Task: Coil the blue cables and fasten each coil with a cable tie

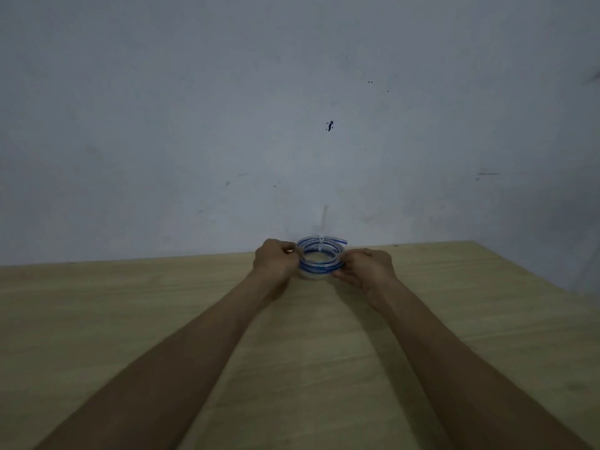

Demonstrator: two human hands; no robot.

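A coil of clear cable with blue stripes [319,266] is held near the far edge of the wooden table. My left hand [274,261] grips the coil's left side, and my right hand [365,267] pinches its right side. A white cable tie [320,246] wraps the far side of the coil, its tail sticking up against the wall. One cable end juts out to the right at the back of the coil. Both arms stretch far forward.
The light wooden table [487,303] runs to a grey wall [292,108] just behind the coil. The table's right edge slants away at the far right.
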